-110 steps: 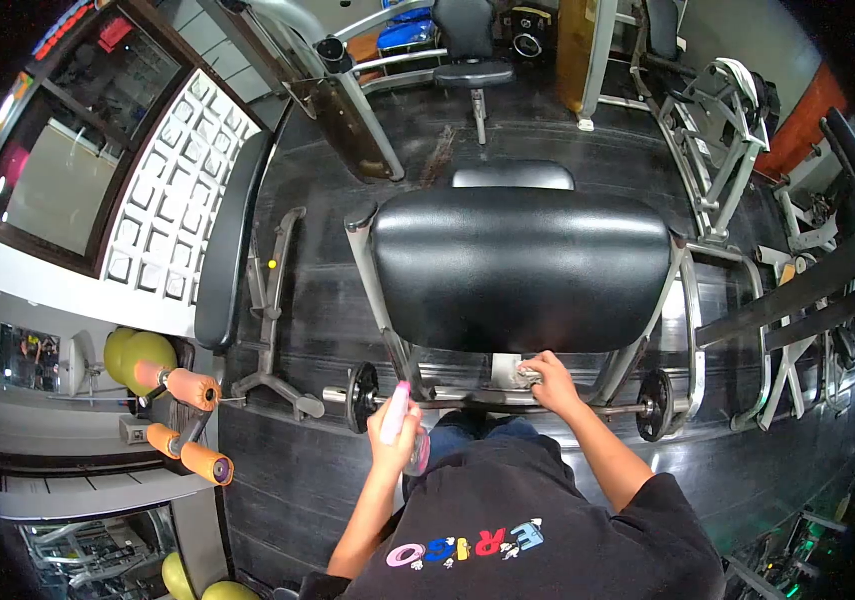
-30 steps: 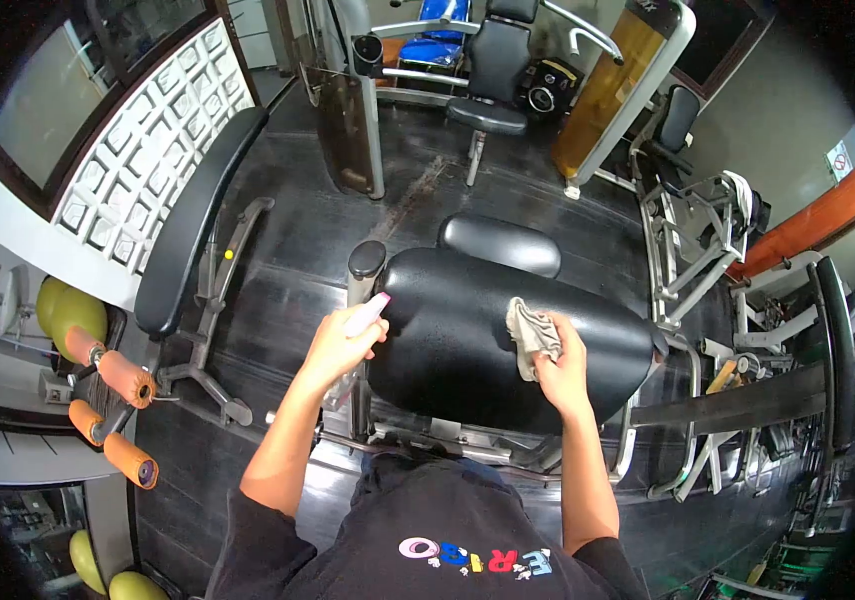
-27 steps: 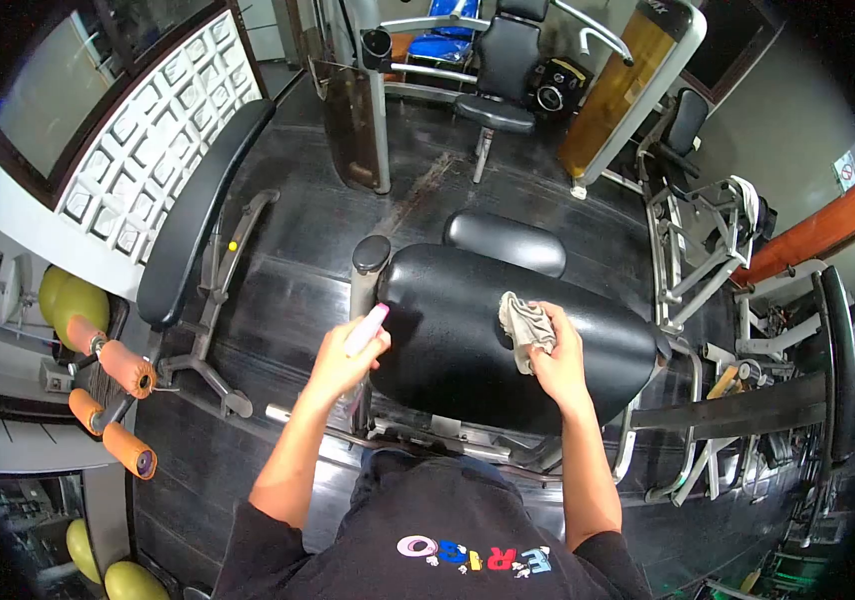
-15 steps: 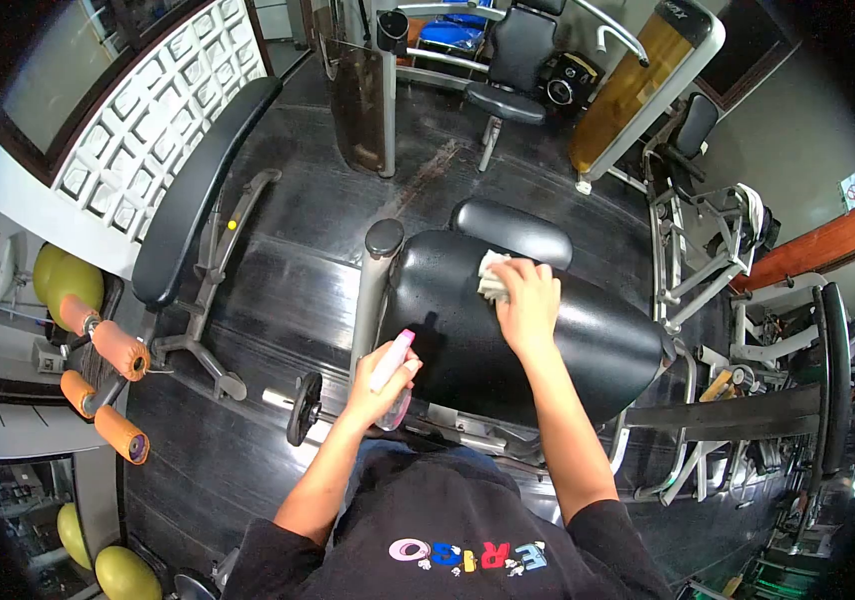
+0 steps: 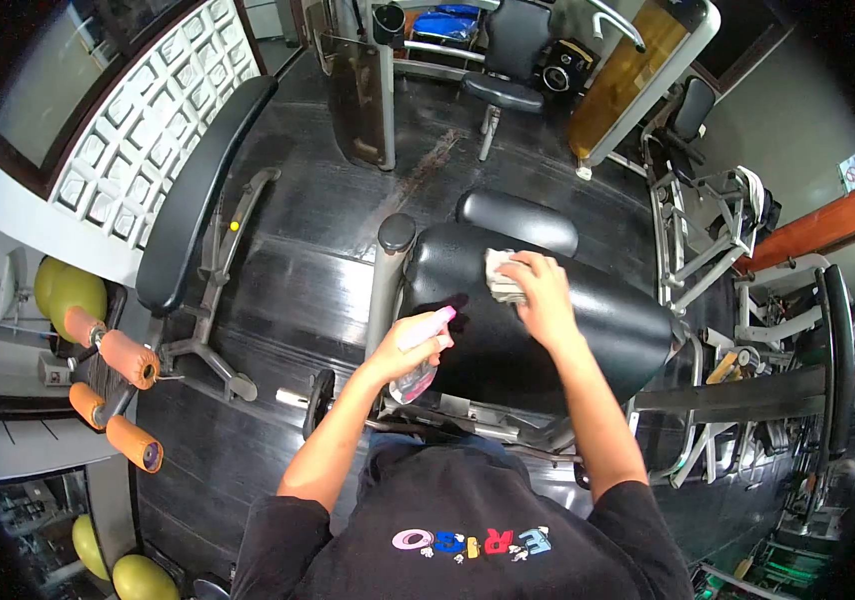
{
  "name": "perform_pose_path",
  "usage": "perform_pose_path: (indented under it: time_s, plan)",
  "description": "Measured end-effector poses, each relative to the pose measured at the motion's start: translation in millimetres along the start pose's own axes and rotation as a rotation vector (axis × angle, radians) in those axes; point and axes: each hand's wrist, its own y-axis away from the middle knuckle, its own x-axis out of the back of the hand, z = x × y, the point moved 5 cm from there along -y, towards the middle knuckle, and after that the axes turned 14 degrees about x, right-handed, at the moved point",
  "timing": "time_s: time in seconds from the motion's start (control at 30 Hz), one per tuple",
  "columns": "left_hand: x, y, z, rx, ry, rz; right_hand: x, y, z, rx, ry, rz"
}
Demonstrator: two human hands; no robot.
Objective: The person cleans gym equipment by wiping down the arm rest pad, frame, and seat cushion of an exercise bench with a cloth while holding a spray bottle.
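My left hand [image 5: 408, 350] is wrapped round a spray bottle [image 5: 414, 382] with a pink nozzle tip and a clear body. It is over the near left edge of a black padded bench [image 5: 478, 345]. A white folded cloth [image 5: 504, 277] is gripped by the fingers of my right hand [image 5: 545, 295], low over the bench's upper surface; whether it touches the pad is hard to tell. Beyond the bench pad lies a smaller black roller pad [image 5: 518, 222]. A grey post with a round black cap [image 5: 397, 233] rises at the bench's left end.
A long black bench [image 5: 208, 190] stands at the left, near orange foam rollers [image 5: 135, 443] and green exercise balls [image 5: 73, 290]. A weight machine with a black seat [image 5: 504, 92] is at the back. More metal gym frames [image 5: 708, 250] line the right side.
My left hand has risen and moved right with the spray bottle, its nozzle now pointing further right. My right hand and the cloth sit slightly further right. The camera view has shifted a little.
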Motion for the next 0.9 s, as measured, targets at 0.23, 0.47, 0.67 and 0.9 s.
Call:
perform_pose_path:
  time_s: [0.23, 0.47, 0.67, 0.9]
  plan:
    - [12, 21, -35, 0.069, -0.092, 0.251, -40, -34, 33, -0.236, 0.030, 0.118]
    - [16, 15, -41, 0.105, -0.091, 0.334, -13, -20, 15, -0.006, -0.133, 0.006]
    - [15, 13, -46, 0.116, -0.123, 0.409, -58, -72, 29, -0.194, -0.001, 0.009]
    - [13, 17, -46, 0.093, -0.096, 0.437, -27, -44, 21, 0.019, -0.180, -0.031]
